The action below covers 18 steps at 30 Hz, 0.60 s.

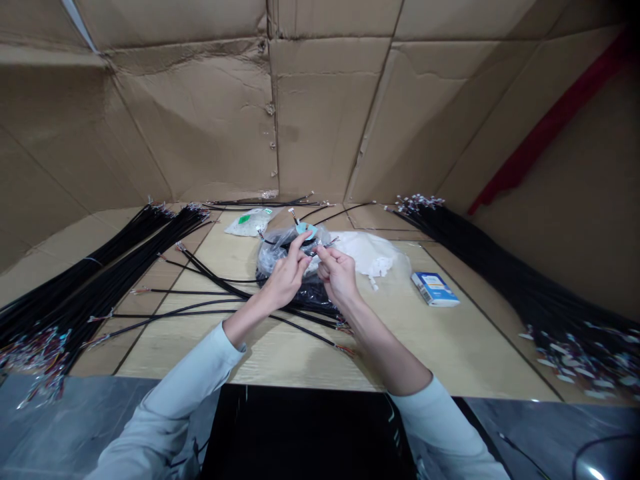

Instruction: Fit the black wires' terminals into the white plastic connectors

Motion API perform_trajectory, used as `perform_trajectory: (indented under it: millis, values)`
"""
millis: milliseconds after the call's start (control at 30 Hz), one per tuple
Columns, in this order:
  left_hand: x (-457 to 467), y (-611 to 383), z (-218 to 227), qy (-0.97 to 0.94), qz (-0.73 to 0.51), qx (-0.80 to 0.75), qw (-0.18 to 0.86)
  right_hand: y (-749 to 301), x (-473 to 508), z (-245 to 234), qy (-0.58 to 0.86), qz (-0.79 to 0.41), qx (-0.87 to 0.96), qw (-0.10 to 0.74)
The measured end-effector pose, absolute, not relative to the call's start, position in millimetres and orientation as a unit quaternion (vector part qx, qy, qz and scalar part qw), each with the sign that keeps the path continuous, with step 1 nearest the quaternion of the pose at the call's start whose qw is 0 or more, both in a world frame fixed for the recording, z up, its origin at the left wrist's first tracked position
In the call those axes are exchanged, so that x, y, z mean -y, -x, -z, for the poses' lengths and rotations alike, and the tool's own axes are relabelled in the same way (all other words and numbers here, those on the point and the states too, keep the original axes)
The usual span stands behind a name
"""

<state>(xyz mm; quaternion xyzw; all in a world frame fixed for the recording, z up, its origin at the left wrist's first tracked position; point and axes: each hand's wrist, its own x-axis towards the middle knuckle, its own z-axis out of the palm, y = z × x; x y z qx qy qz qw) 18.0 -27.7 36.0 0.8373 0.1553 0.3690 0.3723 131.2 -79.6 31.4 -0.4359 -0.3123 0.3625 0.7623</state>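
Observation:
At the middle of the table, my left hand (286,275) has its index finger stretched forward, while its thumb and other fingers close on a thin black cable (309,253). My right hand (339,272) pinches at the same spot, close to the cable's thin wires (334,241). The fingers partly hide this cable. Just beyond my fingertips is a light-blue piece (306,231), its kind unclear. Beneath both hands lies a clear plastic bag (273,252) with dark contents. Right of it, a white bag (367,248) has small white connectors (380,267) at its mouth.
Bundles of black cables lie at the left (135,267) and right (480,267). Several loose cables (190,309) cross the table left of my hands. A blue-and-white box (435,289) sits right; a bag with a green label (250,222) lies behind. Cardboard walls (325,113) enclose the back.

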Motion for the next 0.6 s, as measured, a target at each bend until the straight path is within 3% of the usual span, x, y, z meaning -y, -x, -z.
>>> perform_trajectory:
  millis: [400,600]
  values:
    - [27.5,-17.4,-35.8,-0.817,-0.361,-0.198,0.403,-130.5,78.9,-30.7,0.447,-0.375,0.330,0.743]
    - [22.3,-19.6,-35.9,-0.768,-0.410,-0.269,0.413,-155.8,80.7,-40.9,0.443,-0.520,0.284,0.673]
